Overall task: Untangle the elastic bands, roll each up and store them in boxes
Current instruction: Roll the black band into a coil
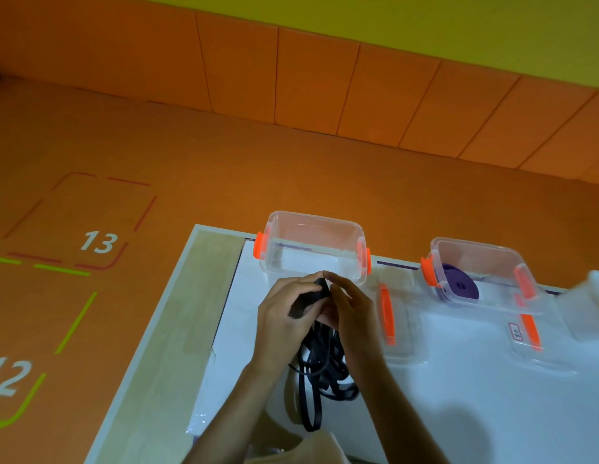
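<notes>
Band (321,366) — black, seemingly pinched between both hands (319,309) — dangles below.

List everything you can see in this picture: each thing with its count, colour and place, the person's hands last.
left box: one, clear with orange clips, far table edge, beyond the hands
right box: one, clear with orange clips, far edge, further right
purple band: one, purple, rolled, inside the right box
plain lid: one, clear with an orange clip, flat between the boxes
labelled lid: one, clear with an orange clip, before the right box
black band: one tangle, black, on the table below the hands
table: one, white top, pale wood strip at left
floor: orange, marked 12 and 13
left hand: fingers grip the black band's top end
right hand: fingers pinch the same end
</notes>
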### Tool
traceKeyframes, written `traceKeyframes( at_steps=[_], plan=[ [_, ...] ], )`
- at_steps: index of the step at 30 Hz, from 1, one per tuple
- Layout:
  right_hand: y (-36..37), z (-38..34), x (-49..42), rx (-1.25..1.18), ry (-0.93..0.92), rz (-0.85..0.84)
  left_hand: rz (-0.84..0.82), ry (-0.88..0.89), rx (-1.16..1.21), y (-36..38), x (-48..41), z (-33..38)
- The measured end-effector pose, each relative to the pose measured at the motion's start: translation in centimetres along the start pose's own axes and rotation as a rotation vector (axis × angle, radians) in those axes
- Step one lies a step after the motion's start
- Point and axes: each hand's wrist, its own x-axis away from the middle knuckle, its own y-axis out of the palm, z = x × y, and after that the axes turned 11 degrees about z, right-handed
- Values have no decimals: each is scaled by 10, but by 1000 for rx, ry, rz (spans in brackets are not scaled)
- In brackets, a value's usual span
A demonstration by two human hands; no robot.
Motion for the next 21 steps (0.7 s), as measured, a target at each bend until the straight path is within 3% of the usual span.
traceKeyframes(
  at_steps=[7,10,18,21],
  plan=[
    [-25,3,12,-27,58,-14,-200,-165,173,3,9,-5],
    [-39,6,12,-40,50,-19,-323,-323,351,2,11,0],
    [-80,-6,7,-113,13,-183,-202,-449,360,21,15,23],
    [-97,-20,-3,-176,-19,-224,-241,-340,385,31,4,40]
  ],
)
